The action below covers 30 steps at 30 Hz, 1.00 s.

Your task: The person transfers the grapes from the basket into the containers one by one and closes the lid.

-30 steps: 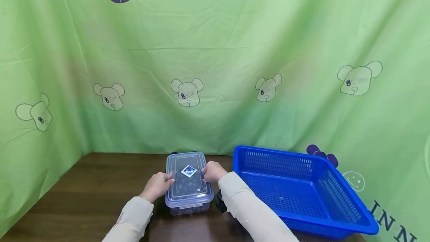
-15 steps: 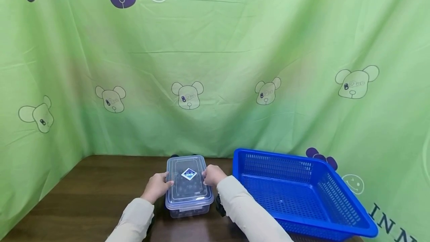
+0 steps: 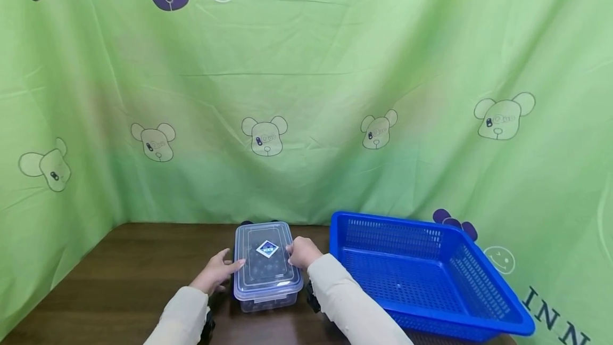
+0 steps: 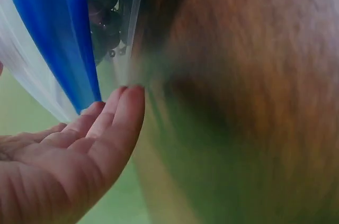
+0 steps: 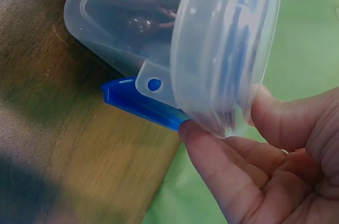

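A clear plastic food storage box (image 3: 265, 268) with its lid (image 3: 261, 236) on stands on the table, with dark round pieces inside. My left hand (image 3: 215, 271) is at its left side, thumb near the lid's edge. In the left wrist view the fingers of the left hand (image 4: 79, 155) are extended, their tips by a blue latch (image 4: 61, 28) that hangs down. My right hand (image 3: 304, 253) grips the lid's right edge. The right wrist view shows the right thumb (image 5: 280, 115) on the rim, a fingertip touching another blue latch (image 5: 140, 105), swung outward.
A blue perforated plastic basket (image 3: 426, 329) stands right of the box, close to my right forearm. The brown wooden table (image 3: 119, 281) reaches back to a green patterned cloth (image 3: 311, 174). Dark objects peek out behind the box, too hidden to tell.
My left hand's fingers have spread and moved down and away from the box's left side, the thumb staying near the lid. The right hand keeps its place on the right edge.
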Available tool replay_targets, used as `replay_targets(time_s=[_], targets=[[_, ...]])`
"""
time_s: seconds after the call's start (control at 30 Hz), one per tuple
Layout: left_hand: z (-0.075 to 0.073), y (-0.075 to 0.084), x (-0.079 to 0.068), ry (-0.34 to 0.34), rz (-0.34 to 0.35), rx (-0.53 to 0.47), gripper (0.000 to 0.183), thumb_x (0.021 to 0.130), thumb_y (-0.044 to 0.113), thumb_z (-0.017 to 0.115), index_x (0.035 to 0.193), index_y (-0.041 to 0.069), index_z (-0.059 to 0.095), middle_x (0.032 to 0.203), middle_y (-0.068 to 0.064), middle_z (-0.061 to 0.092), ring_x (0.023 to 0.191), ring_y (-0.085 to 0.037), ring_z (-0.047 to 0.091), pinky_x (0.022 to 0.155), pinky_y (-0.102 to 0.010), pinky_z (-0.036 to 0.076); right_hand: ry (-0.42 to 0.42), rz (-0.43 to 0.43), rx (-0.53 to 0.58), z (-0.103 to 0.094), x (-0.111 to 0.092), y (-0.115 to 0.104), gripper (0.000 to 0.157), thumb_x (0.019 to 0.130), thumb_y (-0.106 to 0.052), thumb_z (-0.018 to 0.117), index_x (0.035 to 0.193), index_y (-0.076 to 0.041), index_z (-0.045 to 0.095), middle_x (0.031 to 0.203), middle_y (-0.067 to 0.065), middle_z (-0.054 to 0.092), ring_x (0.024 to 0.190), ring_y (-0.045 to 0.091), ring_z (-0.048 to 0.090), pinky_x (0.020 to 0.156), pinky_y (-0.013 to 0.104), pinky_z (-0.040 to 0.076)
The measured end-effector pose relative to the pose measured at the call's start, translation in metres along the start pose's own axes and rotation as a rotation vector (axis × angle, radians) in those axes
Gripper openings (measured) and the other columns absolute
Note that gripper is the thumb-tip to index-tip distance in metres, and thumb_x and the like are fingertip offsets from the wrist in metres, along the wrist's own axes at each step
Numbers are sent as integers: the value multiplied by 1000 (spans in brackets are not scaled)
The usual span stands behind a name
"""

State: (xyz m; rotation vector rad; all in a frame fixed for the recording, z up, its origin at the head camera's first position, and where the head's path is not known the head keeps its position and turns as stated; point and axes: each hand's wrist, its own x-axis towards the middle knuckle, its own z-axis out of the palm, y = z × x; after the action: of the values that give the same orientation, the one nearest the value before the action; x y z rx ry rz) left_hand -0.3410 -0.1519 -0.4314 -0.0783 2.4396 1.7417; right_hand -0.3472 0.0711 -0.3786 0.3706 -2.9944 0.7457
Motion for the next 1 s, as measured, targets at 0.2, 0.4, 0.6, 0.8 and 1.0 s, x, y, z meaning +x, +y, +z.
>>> replay_targets(time_s=[0.2, 0.4, 0.6, 0.8, 1.0], targets=[[-3, -9, 0, -80, -121, -184, 91, 91, 37, 63, 145, -12, 8, 123, -36, 47, 97, -44, 59, 70, -46, 55, -29, 28, -40, -4, 1, -1, 19, 80, -4, 73, 98, -5, 76, 108, 9, 70, 80, 17, 59, 62, 28, 44], [-2, -9, 0, -91, -156, -279, 93, 91, 31, 65, 143, -16, 5, 111, -33, 51, 87, -37, 59, 70, -42, 56, -63, 58, -53, -5, 0, 0, 35, 82, -8, 72, 118, -9, 70, 120, 7, 66, 100, 22, 63, 68, 31, 47], [-4, -4, -1, -35, -151, -199, 82, 90, 26, 67, 137, -20, 18, 92, -23, 63, 74, -26, 64, 66, -39, 57, -45, 67, -96, -3, 1, -3, 23, 83, -10, 71, 106, -9, 75, 111, 8, 69, 71, 15, 54, 59, 32, 43], [-2, 5, -2, 25, -86, -176, 45, 87, 16, 71, 108, -18, 49, 75, -15, 68, 66, -25, 68, 63, -44, 58, -38, 87, -122, -3, 4, -5, 14, 85, -13, 70, 98, -10, 75, 105, 7, 70, 68, 16, 52, 61, 36, 45], [3, 12, -2, 92, -15, -119, 31, 85, 4, 69, 99, -21, 56, 70, -14, 67, 61, -23, 66, 57, -42, 58, -38, 78, -127, -4, 4, -7, 7, 87, -15, 69, 82, -10, 72, 90, 6, 68, 66, 17, 51, 60, 37, 45]])
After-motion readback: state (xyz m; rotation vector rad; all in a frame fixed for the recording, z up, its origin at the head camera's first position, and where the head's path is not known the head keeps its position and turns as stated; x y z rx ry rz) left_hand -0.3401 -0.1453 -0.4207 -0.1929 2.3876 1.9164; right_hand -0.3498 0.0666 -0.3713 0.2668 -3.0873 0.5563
